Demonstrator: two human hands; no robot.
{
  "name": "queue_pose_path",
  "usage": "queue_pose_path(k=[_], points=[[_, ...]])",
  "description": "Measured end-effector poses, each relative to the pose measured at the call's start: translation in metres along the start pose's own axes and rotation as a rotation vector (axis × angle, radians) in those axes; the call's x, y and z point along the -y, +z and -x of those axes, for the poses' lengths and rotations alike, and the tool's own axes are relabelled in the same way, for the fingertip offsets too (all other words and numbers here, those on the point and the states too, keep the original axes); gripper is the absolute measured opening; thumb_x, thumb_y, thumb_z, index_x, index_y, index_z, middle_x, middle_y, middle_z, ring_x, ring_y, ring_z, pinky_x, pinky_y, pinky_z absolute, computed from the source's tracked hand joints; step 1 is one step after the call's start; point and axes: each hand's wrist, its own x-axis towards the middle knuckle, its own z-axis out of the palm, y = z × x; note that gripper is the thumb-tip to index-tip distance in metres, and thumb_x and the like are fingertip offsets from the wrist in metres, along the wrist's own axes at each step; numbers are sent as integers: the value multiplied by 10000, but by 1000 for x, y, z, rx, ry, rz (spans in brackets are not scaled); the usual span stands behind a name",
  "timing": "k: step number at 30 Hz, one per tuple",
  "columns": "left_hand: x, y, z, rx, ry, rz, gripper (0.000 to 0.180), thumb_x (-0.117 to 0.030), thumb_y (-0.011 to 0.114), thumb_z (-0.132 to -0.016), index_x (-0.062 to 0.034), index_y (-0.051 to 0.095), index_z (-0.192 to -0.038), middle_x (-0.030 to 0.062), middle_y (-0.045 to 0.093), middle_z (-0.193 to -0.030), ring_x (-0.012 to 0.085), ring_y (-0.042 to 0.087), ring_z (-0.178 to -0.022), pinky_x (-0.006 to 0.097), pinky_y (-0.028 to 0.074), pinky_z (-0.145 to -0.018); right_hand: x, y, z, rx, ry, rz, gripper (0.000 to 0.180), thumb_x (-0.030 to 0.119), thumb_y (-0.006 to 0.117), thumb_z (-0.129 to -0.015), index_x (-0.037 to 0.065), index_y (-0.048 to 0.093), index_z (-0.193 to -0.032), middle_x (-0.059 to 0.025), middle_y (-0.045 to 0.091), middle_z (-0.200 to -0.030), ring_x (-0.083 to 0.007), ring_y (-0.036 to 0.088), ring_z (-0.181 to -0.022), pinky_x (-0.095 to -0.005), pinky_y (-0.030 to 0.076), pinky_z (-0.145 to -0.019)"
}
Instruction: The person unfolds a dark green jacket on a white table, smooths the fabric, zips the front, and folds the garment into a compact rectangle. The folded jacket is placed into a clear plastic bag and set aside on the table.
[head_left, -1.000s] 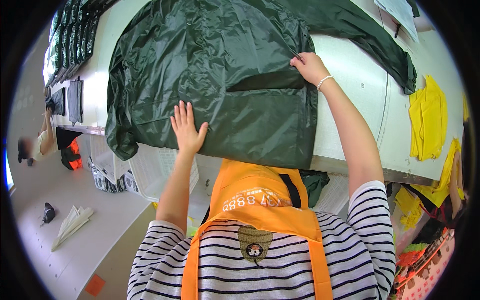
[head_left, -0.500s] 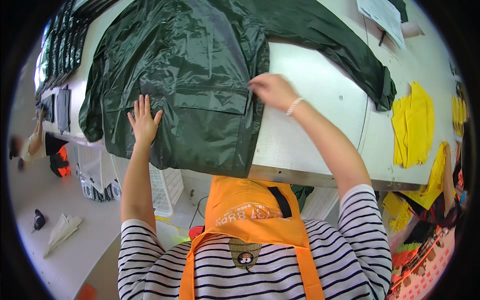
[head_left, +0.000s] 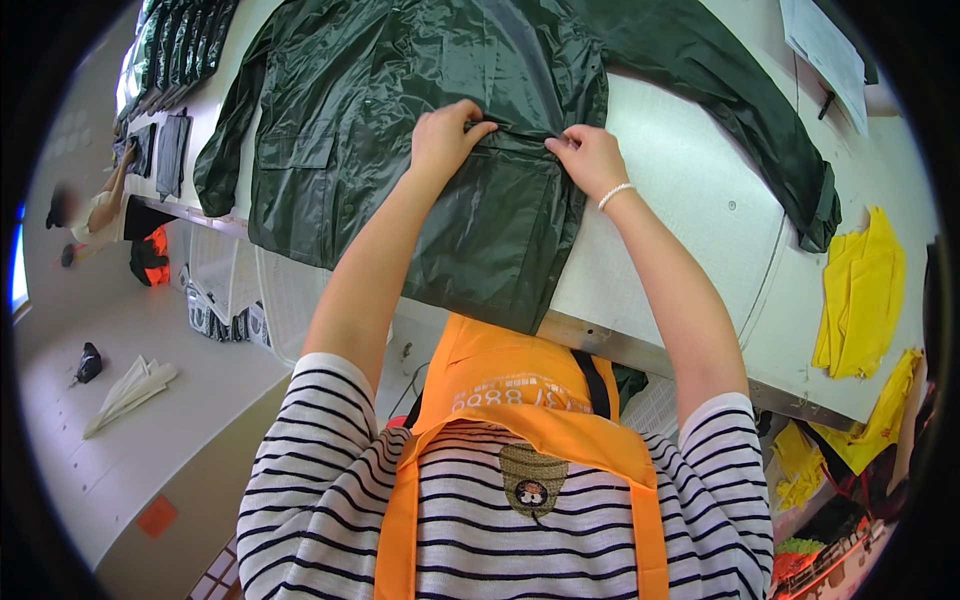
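Observation:
A shiny dark green rain jacket [head_left: 475, 255] lies spread over the table, its hem hanging at the near edge. Its right pocket flap [head_left: 518, 140] is pinched at both ends and lifted a little. My left hand [head_left: 446, 142] holds the flap's left end between thumb and fingers. At the other end, close to the jacket's right side, my right hand [head_left: 592, 163] grips the flap's corner; a pale bracelet circles that wrist. The second pocket flap [head_left: 300, 150], on the left, lies flat.
Folded yellow garments [head_left: 862, 295] rest on the table [head_left: 680, 190] at the right. Papers [head_left: 825, 55] lie at the far right. Stacked dark garments [head_left: 185, 50] stand at the far left, near another person [head_left: 100, 212]. White crates [head_left: 222, 262] sit below the table's edge.
My left hand has gone from lying flat on the jacket to pinching the right pocket flap. My right hand has closed on the flap's other end. The view has shifted somewhat.

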Motion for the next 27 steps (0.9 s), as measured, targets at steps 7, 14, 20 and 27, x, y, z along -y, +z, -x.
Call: queue_pose_path(k=[7, 14, 20, 27], points=[[-34, 11, 23, -259, 264, 117, 120, -106, 695, -722, -133, 654, -832, 2, 599, -881, 219, 557, -852, 347, 377, -768, -14, -5, -22, 121, 132, -117, 355, 350, 759, -706, 3, 685, -710, -110, 615, -594, -207, 595, -562, -334, 462, -574], [-41, 30, 34, -1, 262, 377, 220, -130, 747, -689, -109, 676, -897, 27, 592, -905, 239, 541, -852, 353, 423, -751, -10, -5, -21, 122, 130, -136, 360, 338, 763, -710, -12, 686, -738, -89, 644, -634, -183, 597, -574, -304, 472, -585], [-49, 35, 32, 0, 238, 330, 141, -88, 702, -732, -53, 618, -839, 65, 582, -898, 260, 546, -842, 363, 441, -753, -3, -6, -20, 135, 154, -130, 364, 342, 759, -717, -14, 696, -764, -90, 640, -629, -184, 603, -586, -300, 471, -589], [-26, 29, 24, 101, -21, 676, 60, 15, 601, -826, 13, 555, -866, 78, 553, -889, 168, 536, -748, 264, 440, -687, -5, -2, -22, 128, 148, -132, 373, 345, 756, -723, -20, 694, -770, -98, 645, -646, -184, 602, -589, -302, 471, -590]])
